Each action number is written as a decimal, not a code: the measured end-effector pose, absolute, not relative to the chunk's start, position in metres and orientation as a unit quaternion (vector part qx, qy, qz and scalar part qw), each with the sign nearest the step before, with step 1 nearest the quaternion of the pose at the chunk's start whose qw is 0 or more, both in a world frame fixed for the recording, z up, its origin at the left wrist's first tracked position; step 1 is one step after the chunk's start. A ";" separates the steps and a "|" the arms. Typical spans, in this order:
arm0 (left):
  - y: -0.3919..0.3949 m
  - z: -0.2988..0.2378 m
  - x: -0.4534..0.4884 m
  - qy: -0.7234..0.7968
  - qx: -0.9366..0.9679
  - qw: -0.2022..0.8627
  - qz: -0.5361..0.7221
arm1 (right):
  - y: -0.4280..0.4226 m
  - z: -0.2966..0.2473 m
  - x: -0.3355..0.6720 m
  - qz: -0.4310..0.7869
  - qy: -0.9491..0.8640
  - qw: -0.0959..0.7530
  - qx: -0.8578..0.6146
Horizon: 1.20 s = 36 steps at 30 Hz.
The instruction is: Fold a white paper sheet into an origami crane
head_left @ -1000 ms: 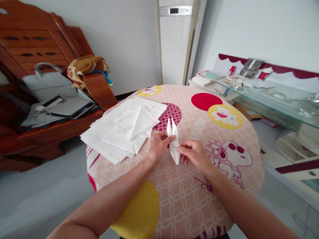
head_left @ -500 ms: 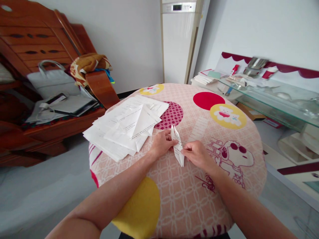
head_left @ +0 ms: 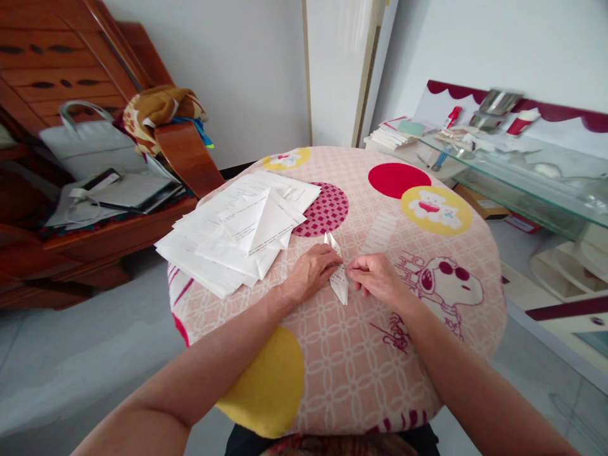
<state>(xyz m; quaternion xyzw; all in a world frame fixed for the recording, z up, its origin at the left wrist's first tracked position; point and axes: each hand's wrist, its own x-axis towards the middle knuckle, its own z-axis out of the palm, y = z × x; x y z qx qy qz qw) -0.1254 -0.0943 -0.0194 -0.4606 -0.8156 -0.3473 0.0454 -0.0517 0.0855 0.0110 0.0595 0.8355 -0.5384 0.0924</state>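
Note:
A narrow piece of folded white paper [head_left: 339,286] with printed text lies on the round table, pointed at both ends. My left hand [head_left: 314,271] grips it from the left, its fingers covering the paper's middle. On the other side, my right hand [head_left: 376,276] has its thumb and forefinger pinched together at the paper's right edge. The exact contact of these fingertips is too small to see clearly. Left of the hands lies a spread pile of printed white sheets [head_left: 209,266], topped by a sheet with a folded triangular flap [head_left: 266,221].
A patterned cloth [head_left: 351,367] covers the round table. To the left stands a wooden bench [head_left: 109,250] with a grey bag [head_left: 90,142] and a bundled brown cloth [head_left: 159,114]. A glass shelf [head_left: 532,183] holding small items is at right, beside stacked papers [head_left: 392,134].
My left fingers have moved over the paper's middle and cover more of it. The paper looks flatter and its two upper points have spread apart. The view has tilted slightly downward.

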 end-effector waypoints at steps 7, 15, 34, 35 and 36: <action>-0.097 -0.016 -0.126 -0.816 -0.437 0.018 -0.379 | 0.082 0.017 -0.057 -0.535 0.825 0.151 0.101; -0.099 -0.014 -0.127 -0.814 -0.405 0.003 -0.416 | 0.082 0.010 -0.060 -0.587 0.788 0.142 0.121; -0.098 -0.015 -0.123 -0.824 -0.429 0.029 -0.370 | 0.071 0.014 -0.065 -0.474 0.853 0.176 0.131; -0.098 -0.016 -0.124 -0.822 -0.434 0.032 -0.368 | 0.070 0.015 -0.065 -0.466 0.858 0.174 0.130; -0.099 -0.017 -0.124 -0.819 -0.440 0.033 -0.366 | 0.069 0.016 -0.065 -0.458 0.863 0.171 0.129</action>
